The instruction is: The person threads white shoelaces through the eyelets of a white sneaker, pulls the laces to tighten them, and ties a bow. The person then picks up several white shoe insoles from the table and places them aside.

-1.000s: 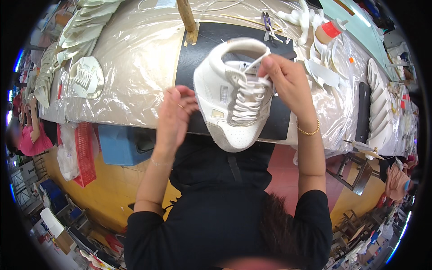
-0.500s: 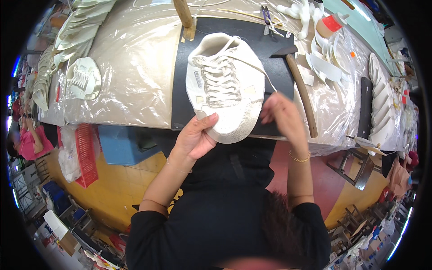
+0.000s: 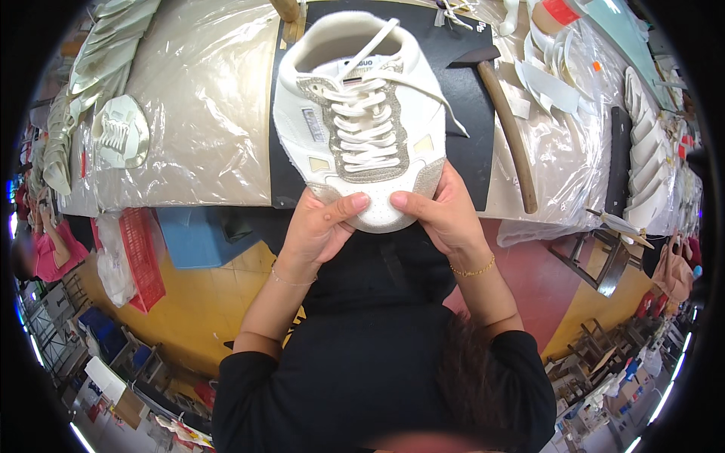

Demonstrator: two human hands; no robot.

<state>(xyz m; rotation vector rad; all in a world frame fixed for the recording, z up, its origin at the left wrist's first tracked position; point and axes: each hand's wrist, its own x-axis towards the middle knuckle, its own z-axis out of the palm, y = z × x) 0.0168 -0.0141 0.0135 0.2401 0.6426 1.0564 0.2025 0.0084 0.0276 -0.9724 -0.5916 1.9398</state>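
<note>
Between my hands is a white shoe upper (image 3: 368, 128) with grey glittery trim, laced up, its toe pointing toward me and its collar facing away. My left hand (image 3: 326, 223) grips the left side of the toe, thumb on top. On the toe's other side my right hand (image 3: 442, 211) holds it the same way. Both sets of fingers are mostly hidden beneath the upper. One lace end hangs loose over the upper's right side. Below it lies a black board (image 3: 472, 162) on the table. A hammer (image 3: 507, 136) rests at the board's right edge.
Another laced upper (image 3: 121, 132) lies at the left on the plastic-covered table (image 3: 208, 113). Stacked pale pieces (image 3: 113, 53) stand behind it, with more (image 3: 647, 162) at the far right. A red-and-tan container (image 3: 555, 13) sits at the back right. A red crate (image 3: 140, 260) stands below the table's left edge.
My right hand has come in from the right and taken hold of the toe. The shoe upper now looks larger and closer, and its lace end has dropped free.
</note>
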